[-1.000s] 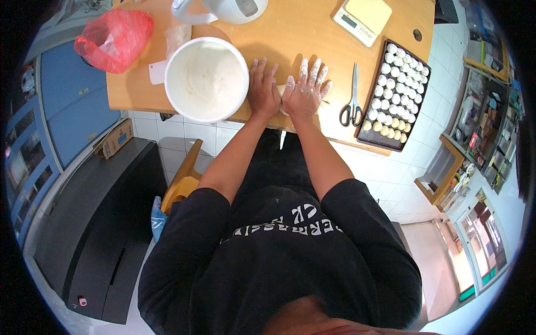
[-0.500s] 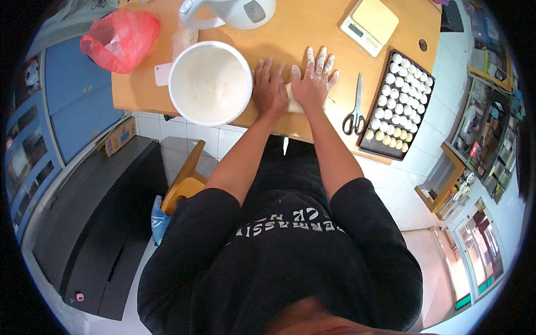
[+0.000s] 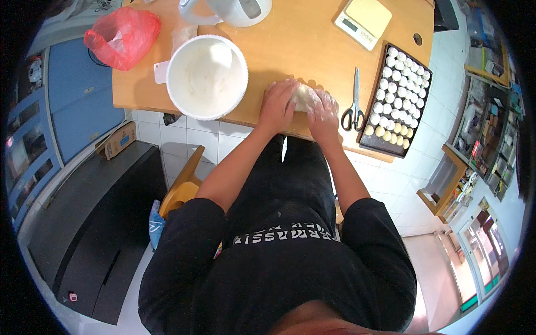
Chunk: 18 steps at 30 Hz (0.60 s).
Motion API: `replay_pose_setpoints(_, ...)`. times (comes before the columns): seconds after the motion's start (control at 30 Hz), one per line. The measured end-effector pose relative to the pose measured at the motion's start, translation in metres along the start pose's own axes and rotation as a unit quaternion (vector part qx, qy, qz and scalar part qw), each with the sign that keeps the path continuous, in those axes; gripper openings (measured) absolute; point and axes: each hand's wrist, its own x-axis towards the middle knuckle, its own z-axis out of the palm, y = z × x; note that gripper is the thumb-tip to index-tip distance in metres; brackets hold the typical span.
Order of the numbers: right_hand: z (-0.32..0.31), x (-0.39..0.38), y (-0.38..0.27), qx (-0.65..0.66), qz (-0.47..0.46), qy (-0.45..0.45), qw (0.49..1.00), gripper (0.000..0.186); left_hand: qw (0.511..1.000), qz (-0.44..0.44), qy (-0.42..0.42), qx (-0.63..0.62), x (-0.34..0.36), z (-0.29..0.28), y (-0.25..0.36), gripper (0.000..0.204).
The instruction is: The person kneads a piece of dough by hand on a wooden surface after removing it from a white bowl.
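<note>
Operator: Dough position, please.

Technician: Pale dough piece (image 3: 302, 98) lies on the wooden table (image 3: 301, 44), close to its near edge, directly in front of the person. That keeps it within easy reach of both forearms.

Operator: Grip state?

Technician: Left hand (image 3: 278, 105) is cupped against the dough's left side, fingers curled over it. Right hand (image 3: 324, 109), dusted with flour, presses on the right side. Both hands enclose the piece between them; neither is clenched into a fist. How firmly they press cannot be told.

Operator: Surrounding layout?

Technician: White bowl (image 3: 207, 76) with pale contents stands just left of the left hand, near enough for drawing material. Scissors (image 3: 354, 106) lie just right of the right hand, apart from it. Dark tray (image 3: 371, 120) beyond them holds rows of small dough balls (image 3: 397, 95), so finished pieces sit on the right-hand side. Kitchen scale (image 3: 364, 19) and white kettle (image 3: 231, 10) stand at the far edge, out of the working zone. Red plastic bag (image 3: 124, 34) rests at the far left corner.
</note>
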Motion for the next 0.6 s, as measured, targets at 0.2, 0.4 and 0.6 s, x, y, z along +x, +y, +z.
replay_pose_setpoints(0.2,0.016,-0.067,0.001,-0.051,-0.072,0.087,0.992,0.042,0.984,0.041,-0.095,0.145,-0.065,-0.009,0.023,0.056)
replay_pose_setpoints(0.4,0.005,-0.093,-0.005,-0.043,-0.076,0.037,0.995,0.045,0.965,0.085,-0.158,0.194,-0.079,-0.017,0.019,0.058)
replay_pose_setpoints(0.6,-0.012,-0.083,-0.001,0.041,-0.042,-0.01,0.998,0.041,0.969,0.086,-0.174,0.154,-0.075,-0.024,0.022,0.056)
